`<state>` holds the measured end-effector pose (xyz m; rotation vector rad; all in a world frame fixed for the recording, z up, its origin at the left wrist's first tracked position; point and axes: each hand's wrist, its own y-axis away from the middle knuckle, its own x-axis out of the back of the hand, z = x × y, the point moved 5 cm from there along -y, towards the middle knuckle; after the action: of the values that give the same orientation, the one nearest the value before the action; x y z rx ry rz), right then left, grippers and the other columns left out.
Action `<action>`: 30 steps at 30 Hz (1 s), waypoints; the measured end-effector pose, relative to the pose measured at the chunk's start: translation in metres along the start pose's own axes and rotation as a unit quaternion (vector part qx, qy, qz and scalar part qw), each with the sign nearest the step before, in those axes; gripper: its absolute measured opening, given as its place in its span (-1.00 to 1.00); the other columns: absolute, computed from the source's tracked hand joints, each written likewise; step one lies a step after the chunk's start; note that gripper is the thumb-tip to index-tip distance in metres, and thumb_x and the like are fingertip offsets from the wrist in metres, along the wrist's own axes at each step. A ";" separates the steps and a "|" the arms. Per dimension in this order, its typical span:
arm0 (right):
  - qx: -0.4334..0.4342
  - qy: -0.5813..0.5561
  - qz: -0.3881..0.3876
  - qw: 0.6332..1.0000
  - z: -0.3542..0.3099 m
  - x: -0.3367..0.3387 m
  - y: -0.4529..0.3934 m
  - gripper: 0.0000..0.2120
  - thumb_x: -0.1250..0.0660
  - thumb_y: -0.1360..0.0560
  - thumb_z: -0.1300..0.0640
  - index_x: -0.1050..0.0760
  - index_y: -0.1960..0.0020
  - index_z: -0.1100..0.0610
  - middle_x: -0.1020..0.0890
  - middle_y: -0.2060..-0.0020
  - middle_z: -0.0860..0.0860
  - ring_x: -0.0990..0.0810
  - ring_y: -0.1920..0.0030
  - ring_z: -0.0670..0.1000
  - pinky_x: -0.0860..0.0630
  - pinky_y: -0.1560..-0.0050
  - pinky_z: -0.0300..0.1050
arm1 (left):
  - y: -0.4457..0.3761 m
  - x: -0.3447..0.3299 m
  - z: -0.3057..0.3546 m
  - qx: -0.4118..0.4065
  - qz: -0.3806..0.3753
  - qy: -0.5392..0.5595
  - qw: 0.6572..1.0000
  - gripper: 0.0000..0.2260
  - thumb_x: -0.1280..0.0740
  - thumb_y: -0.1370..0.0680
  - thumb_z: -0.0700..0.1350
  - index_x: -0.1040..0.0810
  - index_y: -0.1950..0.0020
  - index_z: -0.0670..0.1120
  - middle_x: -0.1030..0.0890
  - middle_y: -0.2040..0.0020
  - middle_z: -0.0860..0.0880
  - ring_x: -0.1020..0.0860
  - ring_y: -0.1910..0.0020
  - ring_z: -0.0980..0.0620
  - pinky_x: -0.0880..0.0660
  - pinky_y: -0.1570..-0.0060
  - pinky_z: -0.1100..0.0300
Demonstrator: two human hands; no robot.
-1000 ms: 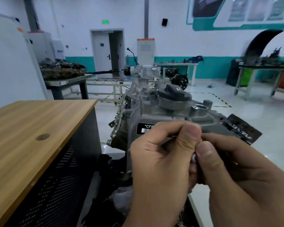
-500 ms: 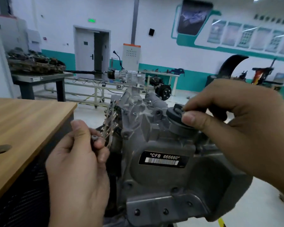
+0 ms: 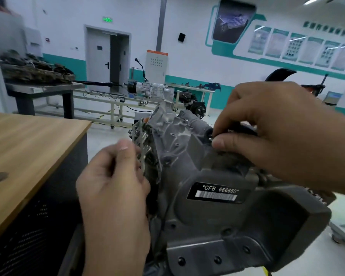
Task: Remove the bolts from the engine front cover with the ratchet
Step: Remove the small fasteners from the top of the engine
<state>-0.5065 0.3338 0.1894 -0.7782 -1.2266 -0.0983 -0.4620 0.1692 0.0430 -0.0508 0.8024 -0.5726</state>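
Observation:
The grey engine front cover (image 3: 217, 220) fills the lower middle of the head view and carries a black label reading CFB 666660 (image 3: 217, 193). Over the cover's top, my right hand (image 3: 283, 134) pinches a small bolt (image 3: 211, 138) between thumb and forefinger, at a boss on the cover. My left hand (image 3: 116, 188) hovers left of the engine with its fingers curled against the thumb. The small bolt it held a moment ago is hidden behind them. No ratchet is in view.
A wooden bench top (image 3: 28, 148) with a dark perforated side stands close on the left. Behind are a metal table (image 3: 42, 88) piled with engine parts, a gearbox on a white frame (image 3: 147, 90) and a door (image 3: 108, 60).
The hands, joined in front of the engine a second ago, have parted. My left hand went left with a small bolt. My right hand reached to the cover's top and now pinches a bolt there.

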 end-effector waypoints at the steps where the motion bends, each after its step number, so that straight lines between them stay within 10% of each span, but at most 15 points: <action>1: -0.003 0.004 -0.019 1.000 0.000 0.001 -0.004 -0.75 -0.28 -0.38 -0.22 -0.68 0.17 -0.15 -0.54 0.24 -0.19 -0.50 0.19 -0.15 -0.39 0.20 -0.11 | 0.002 -0.005 0.010 -0.077 -0.029 -0.070 0.994 -0.73 -0.36 -0.62 0.03 -0.65 0.25 -0.01 -0.36 0.49 0.05 -0.24 0.55 0.14 -0.20 0.58 0.29; 5: 0.000 0.008 -0.043 0.999 -0.007 0.005 -0.007 -0.80 -0.29 -0.31 -0.20 -0.65 0.25 -0.17 -0.57 0.32 -0.21 -0.50 0.24 -0.23 -0.32 0.28 -0.26 | 0.004 -0.040 0.046 -0.303 -0.165 -0.236 0.909 -0.83 -0.37 -0.64 -0.02 -0.68 0.13 0.04 -0.54 0.43 0.07 -0.44 0.48 0.17 -0.33 0.51 0.31; 12: -0.036 -0.018 -0.036 0.999 -0.003 0.006 -0.021 -0.86 -0.48 -0.34 -0.08 -0.65 0.31 -0.03 -0.63 0.36 -0.14 -0.57 0.26 -0.21 -0.39 0.37 -0.30 | -0.007 -0.075 0.031 -0.170 -0.315 -0.294 0.886 -0.60 -0.22 -0.57 0.06 -0.64 0.09 -0.26 -0.63 0.23 -0.23 -0.62 0.16 -0.17 -0.53 0.11 -0.22; 16: -0.011 0.048 -0.050 0.998 -0.007 0.001 -0.032 -0.85 -0.51 -0.43 0.05 -0.63 0.30 0.00 -0.56 0.38 -0.12 -0.47 0.33 -0.19 -0.36 0.35 -0.27 | -0.010 -0.079 0.033 -0.161 -0.308 -0.328 0.878 -0.64 -0.21 -0.57 0.04 -0.58 0.24 -0.19 -0.42 0.42 -0.14 -0.49 0.33 -0.13 -0.49 0.21 -0.26; 22: -0.002 0.093 -0.053 0.994 -0.009 -0.002 -0.036 -0.88 -0.51 -0.40 0.09 -0.62 0.28 -0.01 -0.57 0.37 -0.11 -0.48 0.32 -0.17 -0.43 0.34 -0.24 | -0.016 -0.083 0.025 -0.106 -0.364 -0.350 0.857 -0.58 -0.14 -0.50 0.05 -0.64 0.02 -0.24 -0.65 0.10 -0.26 -0.63 0.06 -0.18 -0.52 -0.06 -0.31; 30: -0.047 0.078 -0.103 0.991 0.002 0.000 -0.048 -0.74 -0.54 -0.34 -0.19 -0.63 0.27 -0.01 -0.57 0.33 -0.10 -0.50 0.27 -0.15 -0.41 0.35 -0.17 | -0.020 -0.084 0.020 -0.079 -0.388 -0.357 0.846 -0.66 -0.14 -0.47 -0.04 -0.71 0.03 0.16 -0.73 0.15 0.08 -0.67 0.06 0.11 -0.57 -0.10 -0.15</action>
<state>-0.5302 0.2993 0.2123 -0.7097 -1.1565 -0.3808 -0.5036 0.1913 0.1175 -0.7315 0.0520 -1.1587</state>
